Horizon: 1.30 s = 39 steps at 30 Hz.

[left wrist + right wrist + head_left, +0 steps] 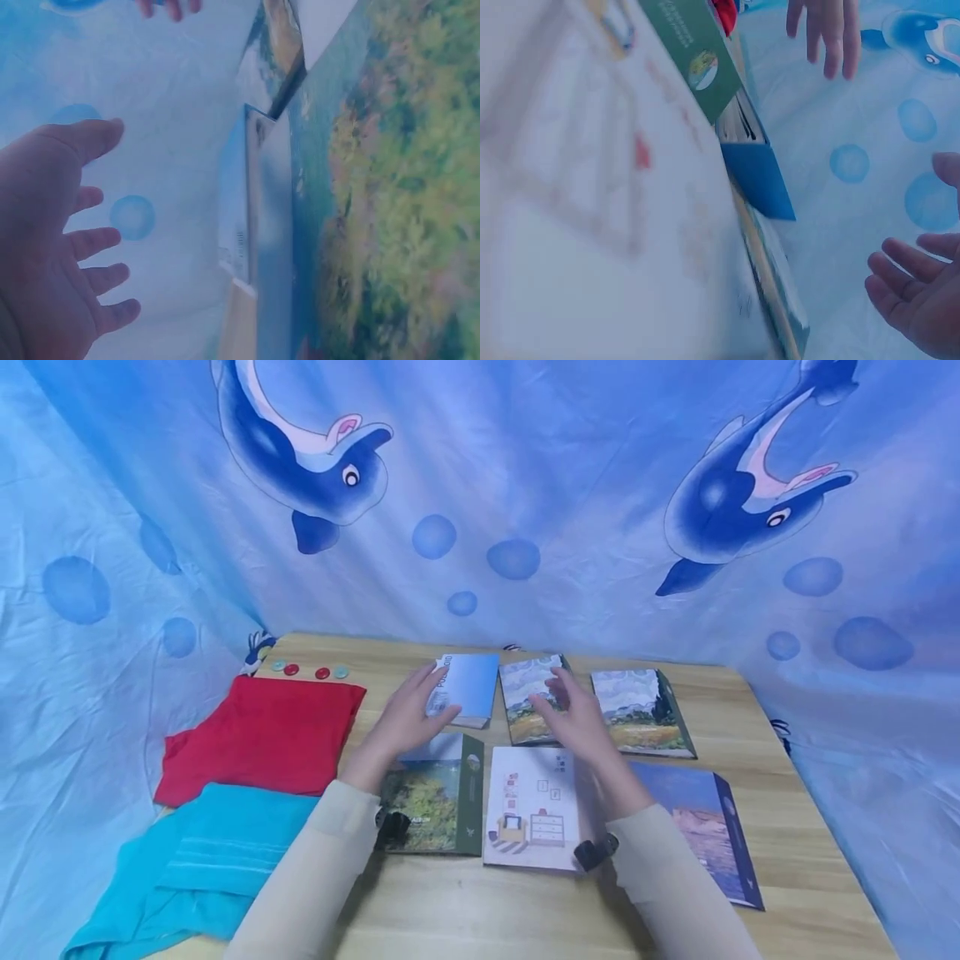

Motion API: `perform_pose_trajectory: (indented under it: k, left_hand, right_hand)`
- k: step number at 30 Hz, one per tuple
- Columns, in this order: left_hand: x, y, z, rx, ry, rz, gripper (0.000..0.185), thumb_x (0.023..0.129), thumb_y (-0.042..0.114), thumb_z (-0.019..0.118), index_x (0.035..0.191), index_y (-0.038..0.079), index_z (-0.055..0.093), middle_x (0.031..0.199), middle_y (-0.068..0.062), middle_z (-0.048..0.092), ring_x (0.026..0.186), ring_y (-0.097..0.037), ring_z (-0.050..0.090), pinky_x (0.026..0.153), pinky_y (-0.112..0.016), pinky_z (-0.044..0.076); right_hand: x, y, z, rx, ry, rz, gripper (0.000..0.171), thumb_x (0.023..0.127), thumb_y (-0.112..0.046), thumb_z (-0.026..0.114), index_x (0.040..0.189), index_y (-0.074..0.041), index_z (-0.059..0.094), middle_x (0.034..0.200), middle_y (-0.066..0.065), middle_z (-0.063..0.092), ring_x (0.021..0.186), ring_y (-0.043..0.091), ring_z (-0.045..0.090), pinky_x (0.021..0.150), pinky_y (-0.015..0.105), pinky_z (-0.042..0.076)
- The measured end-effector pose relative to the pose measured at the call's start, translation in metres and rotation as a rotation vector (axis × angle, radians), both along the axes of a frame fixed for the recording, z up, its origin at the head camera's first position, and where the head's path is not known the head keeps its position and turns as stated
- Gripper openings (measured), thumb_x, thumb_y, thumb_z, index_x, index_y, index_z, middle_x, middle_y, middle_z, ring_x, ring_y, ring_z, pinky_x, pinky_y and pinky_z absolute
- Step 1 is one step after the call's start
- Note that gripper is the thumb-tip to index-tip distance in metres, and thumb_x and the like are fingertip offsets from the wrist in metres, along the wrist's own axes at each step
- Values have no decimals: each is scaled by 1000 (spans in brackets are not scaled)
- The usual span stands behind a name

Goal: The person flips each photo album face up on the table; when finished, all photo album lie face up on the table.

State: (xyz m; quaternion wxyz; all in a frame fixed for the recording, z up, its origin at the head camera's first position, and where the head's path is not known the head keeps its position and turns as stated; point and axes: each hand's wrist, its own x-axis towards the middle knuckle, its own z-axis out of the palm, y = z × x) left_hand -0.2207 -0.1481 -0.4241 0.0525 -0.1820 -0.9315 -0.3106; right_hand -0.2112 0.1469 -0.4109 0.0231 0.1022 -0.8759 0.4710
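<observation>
Both hands (405,718) hover open over six albums (532,806).

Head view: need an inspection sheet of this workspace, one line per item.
Surface: wooden table.
Job's things: blue album upright at the back, five more albums around it.
Clutter: red cloth, teal cloth, small discs.
Grippers: left hand open, fingers at the blue album's edge; right hand open over the albums, holding nothing.
Cables: nothing seen.
Surroundings: dolphin-print sheet behind and at the sides.
</observation>
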Motion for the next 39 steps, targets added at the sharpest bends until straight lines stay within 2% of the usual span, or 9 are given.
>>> perform_pose_trajectory:
  k: [5, 10, 18, 24, 27, 30, 34, 36, 39]
  left_hand:
    - [-23, 9, -14, 63, -38, 37, 67, 101, 39, 61, 154, 5, 40, 161, -20, 32, 149, -37, 27, 120, -55, 25]
    - [-34, 12, -29, 136, -102, 74, 66, 99, 38, 63, 152, 2, 43, 160, -24, 31, 148, -41, 28, 120, -56, 23]
    - [-38, 7, -45, 247, -270, 145, 67, 100, 41, 60, 155, 9, 40, 163, -17, 29, 149, -38, 26, 121, -56, 21]
    - [-38, 4, -47, 253, -326, 162, 71, 100, 46, 58, 156, 7, 38, 165, -17, 25, 151, -37, 22, 123, -52, 18]
    - [-37, 4, -48, 254, -341, 162, 72, 100, 47, 58, 156, 7, 38, 166, -16, 21, 152, -37, 20, 123, -53, 17]
    - [-36, 7, -50, 291, -343, 142, 73, 99, 47, 60, 156, 8, 38, 167, -15, 21, 152, -38, 19, 122, -54, 16]
    - [-34, 15, -51, 367, -335, 116, 75, 98, 53, 59, 157, 13, 39, 166, -12, 24, 152, -36, 21, 122, -54, 17]
    - [-32, 19, -50, 408, -329, 109, 75, 98, 58, 56, 157, 14, 38, 165, -12, 26, 151, -36, 23, 121, -56, 19]
    - [-29, 23, -46, 445, -304, 110, 74, 99, 65, 45, 158, 21, 37, 162, -12, 35, 145, -38, 35, 113, -58, 35]
  right_hand:
    - [-20, -26, -3, -134, -83, -2, 66, 102, -43, 59, 155, -11, 37, 145, 13, 54, 134, 30, 51, 111, 45, 43]
    - [-33, -53, -25, -200, -222, -11, 64, 103, -42, 56, 154, -6, 39, 147, 14, 52, 134, 33, 51, 110, 48, 43]
    - [-44, -77, -57, -262, -371, 14, 60, 107, -32, 51, 156, -3, 35, 157, 18, 41, 143, 35, 40, 115, 46, 37]
    - [-42, -92, -58, -353, -416, 50, 60, 106, -29, 52, 160, -12, 31, 162, 14, 34, 150, 32, 28, 121, 46, 24]
    - [-37, -97, -54, -416, -426, 46, 61, 105, -30, 54, 160, -15, 32, 162, 12, 34, 149, 33, 31, 120, 48, 27]
    - [-34, -101, -48, -543, -431, 13, 57, 105, -29, 54, 158, -15, 36, 161, 13, 36, 143, 35, 40, 113, 50, 40]
    - [-32, -105, -40, -680, -416, -96, 50, 108, -28, 48, 154, -10, 39, 153, 15, 42, 126, 32, 52, 97, 39, 53]
    - [-35, -106, -39, -704, -398, -150, 48, 109, -25, 45, 153, -7, 40, 148, 17, 46, 113, 26, 55, 86, 31, 53]
    - [-40, -106, -37, -729, -384, -164, 47, 108, -17, 46, 152, -3, 41, 143, 20, 51, 100, 21, 56, 75, 23, 50]
